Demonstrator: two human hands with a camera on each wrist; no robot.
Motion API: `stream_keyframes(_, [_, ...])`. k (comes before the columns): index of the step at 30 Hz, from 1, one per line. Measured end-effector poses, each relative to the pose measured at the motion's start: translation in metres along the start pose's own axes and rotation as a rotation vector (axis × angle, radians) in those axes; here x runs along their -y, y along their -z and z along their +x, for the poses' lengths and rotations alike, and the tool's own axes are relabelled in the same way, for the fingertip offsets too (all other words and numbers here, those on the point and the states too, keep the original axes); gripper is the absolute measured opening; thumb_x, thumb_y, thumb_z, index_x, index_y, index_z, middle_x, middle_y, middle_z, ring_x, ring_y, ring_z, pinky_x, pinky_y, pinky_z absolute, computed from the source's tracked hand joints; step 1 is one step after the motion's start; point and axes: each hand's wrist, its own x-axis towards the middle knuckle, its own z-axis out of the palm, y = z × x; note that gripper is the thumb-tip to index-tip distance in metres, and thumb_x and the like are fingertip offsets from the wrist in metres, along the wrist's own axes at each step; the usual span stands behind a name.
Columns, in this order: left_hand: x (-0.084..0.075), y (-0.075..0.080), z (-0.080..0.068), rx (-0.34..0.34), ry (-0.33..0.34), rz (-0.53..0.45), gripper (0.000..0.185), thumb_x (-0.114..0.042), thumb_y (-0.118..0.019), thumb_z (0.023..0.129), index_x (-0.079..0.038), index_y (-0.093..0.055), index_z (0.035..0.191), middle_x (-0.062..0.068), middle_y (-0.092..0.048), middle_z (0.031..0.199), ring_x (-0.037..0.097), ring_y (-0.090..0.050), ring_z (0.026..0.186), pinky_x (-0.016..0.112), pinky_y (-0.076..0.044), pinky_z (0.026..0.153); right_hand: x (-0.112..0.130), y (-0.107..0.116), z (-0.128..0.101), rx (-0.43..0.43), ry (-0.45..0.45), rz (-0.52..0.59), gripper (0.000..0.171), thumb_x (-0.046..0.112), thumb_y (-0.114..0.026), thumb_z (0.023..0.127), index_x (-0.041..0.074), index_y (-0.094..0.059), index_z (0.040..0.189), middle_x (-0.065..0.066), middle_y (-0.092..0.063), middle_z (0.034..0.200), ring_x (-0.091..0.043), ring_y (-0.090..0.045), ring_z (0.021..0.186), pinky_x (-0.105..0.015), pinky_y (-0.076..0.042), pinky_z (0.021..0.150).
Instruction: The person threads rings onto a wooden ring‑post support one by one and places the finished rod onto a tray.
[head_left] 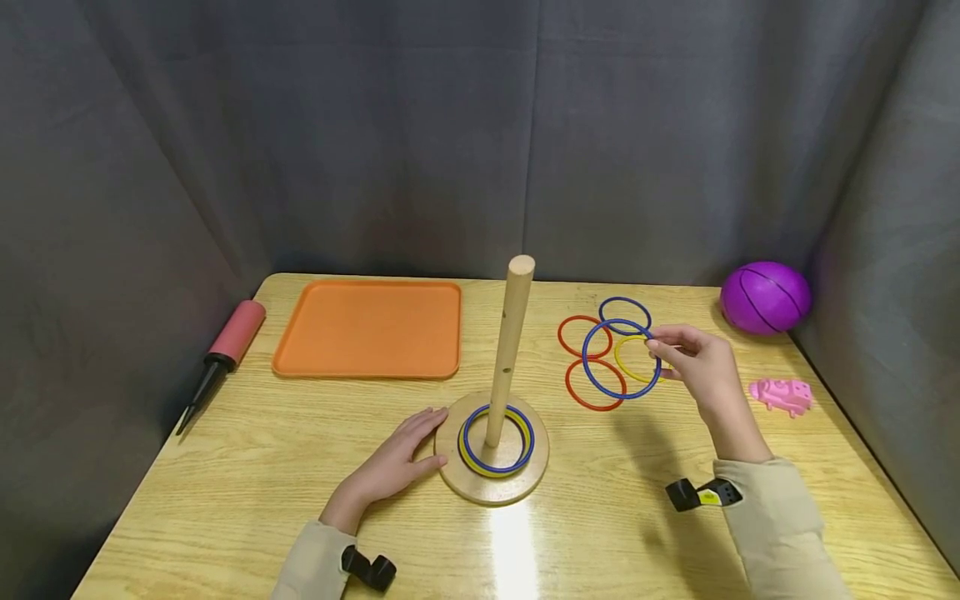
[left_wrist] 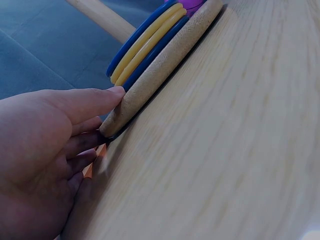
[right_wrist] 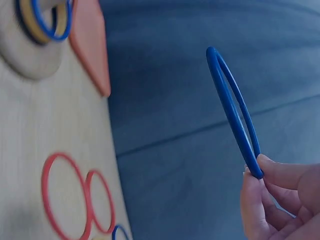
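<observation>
While the right hand point(head_left: 693, 358) pinches a blue ring point(head_left: 621, 358) up beside the peg point(head_left: 510, 350), the flat left hand point(head_left: 401, 454) steadies the base point(head_left: 491, 483); a loose pinch could drop it.

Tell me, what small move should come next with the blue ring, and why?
Probably carry the blue ring left and up, over the top of the peg. The right hand pinches it in the air, off to the peg's right and below its top, while the left hand rests against the base.
</observation>
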Motion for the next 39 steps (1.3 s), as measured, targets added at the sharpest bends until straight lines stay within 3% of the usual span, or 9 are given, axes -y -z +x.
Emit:
stream_keyframes(3, [0.000, 0.000, 0.000, 0.001, 0.000, -0.002, 0.069, -0.035, -0.063, 0.094, -0.013, -0.033, 0.152, 0.011, -0.029, 0.159, 0.033, -0.019, 0.150, 0.059, -0.021, 0.118, 0.011, -0.004, -0.003, 0.009, 0.023, 0.049, 0.006, 0.020, -0.067, 0.092, 0.021, -0.068, 0.098, 0.023, -0.064, 0.081, 0.006, -0.062, 0.077, -0.016, -0.057, 0.065])
stream_keyframes(7, [-0.001, 0.000, 0.000, 0.001, -0.002, 0.003, 0.069, -0.034, -0.063, 0.094, -0.012, -0.033, 0.152, 0.012, -0.029, 0.159, 0.033, -0.019, 0.150, 0.059, -0.021, 0.118, 0.027, -0.008, -0.006, 0.017, 0.055, 0.158, 0.012, 0.015, -0.068, 0.091, 0.026, -0.069, 0.091, 0.020, -0.067, 0.081, 0.005, -0.064, 0.076, -0.015, -0.056, 0.062])
stream_keyframes(16, [-0.002, 0.001, 0.000, 0.000, 0.008, -0.004, 0.069, -0.035, -0.063, 0.094, -0.012, -0.033, 0.152, 0.011, -0.028, 0.159, 0.033, -0.019, 0.150, 0.059, -0.021, 0.118, 0.071, -0.011, -0.016, 0.022, 0.159, 0.394, 0.012, 0.007, -0.071, 0.087, 0.018, -0.074, 0.090, 0.011, -0.072, 0.079, -0.001, -0.067, 0.072, -0.017, -0.056, 0.055])
stream_keyframes(28, [-0.001, 0.000, 0.000, -0.001, -0.001, 0.004, 0.069, -0.034, -0.063, 0.094, -0.012, -0.033, 0.152, 0.011, -0.029, 0.159, 0.033, -0.020, 0.150, 0.058, -0.021, 0.118, 0.124, -0.024, -0.025, 0.159, 0.281, 0.596, 0.016, -0.004, -0.065, 0.088, 0.008, -0.074, 0.093, 0.000, -0.073, 0.080, -0.008, -0.067, 0.070, -0.021, -0.057, 0.055])
stream_keyframes(34, [0.000, 0.000, 0.000, -0.002, -0.011, 0.013, 0.069, -0.035, -0.063, 0.094, -0.013, -0.034, 0.152, 0.011, -0.030, 0.159, 0.033, -0.020, 0.149, 0.058, -0.021, 0.119, 0.141, -0.038, -0.024, 0.174, 0.274, 0.646, 0.018, -0.005, -0.066, 0.087, 0.010, -0.075, 0.091, 0.002, -0.073, 0.078, -0.008, -0.067, 0.070, -0.020, -0.056, 0.054])
stream_keyframes(39, [0.000, -0.001, 0.000, 0.001, -0.009, 0.007, 0.069, -0.034, -0.063, 0.094, -0.013, -0.033, 0.152, 0.011, -0.030, 0.159, 0.033, -0.020, 0.150, 0.058, -0.021, 0.119, 0.146, -0.047, -0.022, 0.175, 0.271, 0.623, 0.019, -0.005, -0.066, 0.087, 0.012, -0.075, 0.090, 0.004, -0.072, 0.078, -0.007, -0.067, 0.070, -0.019, -0.056, 0.053])
